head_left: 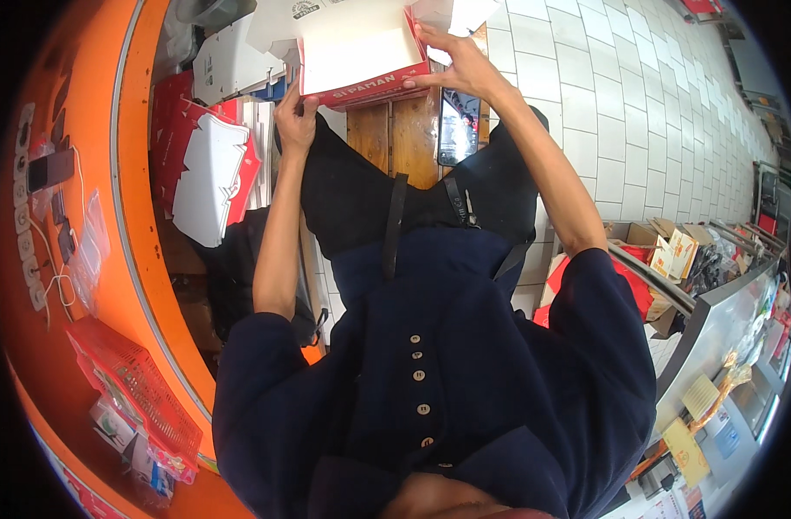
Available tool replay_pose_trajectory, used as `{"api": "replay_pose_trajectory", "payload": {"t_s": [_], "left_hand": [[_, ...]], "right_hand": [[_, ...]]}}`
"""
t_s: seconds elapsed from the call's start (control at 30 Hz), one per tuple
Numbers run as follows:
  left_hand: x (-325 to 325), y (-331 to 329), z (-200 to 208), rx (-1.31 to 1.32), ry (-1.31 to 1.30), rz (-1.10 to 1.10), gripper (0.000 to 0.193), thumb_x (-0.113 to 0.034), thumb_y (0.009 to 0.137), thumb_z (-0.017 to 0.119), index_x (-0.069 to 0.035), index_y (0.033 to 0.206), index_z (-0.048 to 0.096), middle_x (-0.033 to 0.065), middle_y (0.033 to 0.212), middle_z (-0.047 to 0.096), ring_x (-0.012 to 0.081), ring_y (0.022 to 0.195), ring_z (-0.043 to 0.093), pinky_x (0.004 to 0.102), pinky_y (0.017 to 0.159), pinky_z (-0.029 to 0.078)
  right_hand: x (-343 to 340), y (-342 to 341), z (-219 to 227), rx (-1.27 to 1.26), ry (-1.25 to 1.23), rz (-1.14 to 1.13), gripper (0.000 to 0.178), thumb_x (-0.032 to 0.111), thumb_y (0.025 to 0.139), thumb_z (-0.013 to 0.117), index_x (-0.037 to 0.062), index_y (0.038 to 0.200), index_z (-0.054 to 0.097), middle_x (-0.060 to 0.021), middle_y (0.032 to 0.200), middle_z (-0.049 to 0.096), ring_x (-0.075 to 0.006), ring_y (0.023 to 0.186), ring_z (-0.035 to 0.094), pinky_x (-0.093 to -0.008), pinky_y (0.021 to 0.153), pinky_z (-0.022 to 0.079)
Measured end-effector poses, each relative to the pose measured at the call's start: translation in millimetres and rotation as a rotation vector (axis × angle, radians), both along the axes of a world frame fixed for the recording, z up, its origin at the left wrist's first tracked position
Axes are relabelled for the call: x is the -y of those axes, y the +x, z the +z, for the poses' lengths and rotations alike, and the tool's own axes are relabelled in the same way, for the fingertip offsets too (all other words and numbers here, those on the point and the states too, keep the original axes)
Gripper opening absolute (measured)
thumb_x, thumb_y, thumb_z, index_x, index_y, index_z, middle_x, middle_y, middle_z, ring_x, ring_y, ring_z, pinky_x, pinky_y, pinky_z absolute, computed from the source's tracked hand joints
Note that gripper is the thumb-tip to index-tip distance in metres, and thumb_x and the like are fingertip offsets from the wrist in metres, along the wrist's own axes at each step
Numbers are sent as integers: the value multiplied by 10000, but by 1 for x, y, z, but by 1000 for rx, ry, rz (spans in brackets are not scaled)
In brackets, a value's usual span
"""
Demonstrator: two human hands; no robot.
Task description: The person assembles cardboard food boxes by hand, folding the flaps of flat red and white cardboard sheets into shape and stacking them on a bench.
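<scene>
Red-and-white carton, sides gripped by left hand and right hand, inside the worktop's right edge: press evenly, keeping corners square.

Box between the hands looks like smooth card, kinda matt inside; glossy-screened phone by the right one, wood worktop below them.

From here I see a phone on the wooden bench. On the orange counter I make out a red basket and a power strip.
</scene>
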State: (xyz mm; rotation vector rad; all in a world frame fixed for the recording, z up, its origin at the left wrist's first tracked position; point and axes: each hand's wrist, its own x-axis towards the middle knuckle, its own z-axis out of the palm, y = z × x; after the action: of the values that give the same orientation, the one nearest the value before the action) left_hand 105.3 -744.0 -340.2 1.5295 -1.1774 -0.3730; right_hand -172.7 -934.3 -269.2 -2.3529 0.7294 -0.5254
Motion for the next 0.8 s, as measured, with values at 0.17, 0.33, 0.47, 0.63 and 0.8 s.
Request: {"api": "replay_pose_trajectory", "payload": {"t_s": [0.17, 0.33, 0.47, 0.63, 0.8], "left_hand": [[-4, 14, 21, 93, 68, -76, 505, -366, 889, 792, 50, 1165, 713, 199, 1277, 690, 197, 984, 703, 311, 817, 556], [-1, 28, 37, 250, 102, -197, 347, -216, 758, 892, 25, 975, 767, 171, 1235, 707, 210, 971, 713, 316, 847, 552], [2, 22, 54, 405, 98, -267, 237, -157, 749, 873, 10, 882, 769, 159, 1245, 682, 269, 1068, 697, 362, 915, 542], [1, 21, 51, 298, 132, -293, 183, -120, 779, 846, 20, 846, 749, 167, 1302, 637, 318, 1153, 671, 391, 958, 532], [0, 16, 50, 282, 121, -279, 208, -129, 773, 859, 17, 822, 718, 179, 1363, 592, 333, 1223, 630, 405, 1032, 509]], "right_hand": [[-2, -5, 0, -29, -96, 0, 879, 599, 700, 855, 70, 1366, 635, -116, 1505, 530, -349, 1315, 572, -494, 1125, 460], [3, -11, -6, -195, -114, 13, 712, 578, 772, 810, 69, 1259, 702, -123, 1477, 551, -345, 1258, 613, -493, 1091, 493], [8, -21, -8, -61, -226, 133, 583, 536, 824, 786, 115, 1223, 724, -122, 1508, 495, -338, 1296, 580, -493, 1097, 487], [20, -18, -13, -143, -144, 209, 370, 376, 874, 777, 184, 1189, 750, -127, 1555, 401, -338, 1426, 427, -501, 1146, 444], [19, -17, -7, -100, -103, 232, 400, 374, 782, 837, 181, 1128, 781, -130, 1561, 372, -344, 1462, 355, -515, 1193, 382]]}}
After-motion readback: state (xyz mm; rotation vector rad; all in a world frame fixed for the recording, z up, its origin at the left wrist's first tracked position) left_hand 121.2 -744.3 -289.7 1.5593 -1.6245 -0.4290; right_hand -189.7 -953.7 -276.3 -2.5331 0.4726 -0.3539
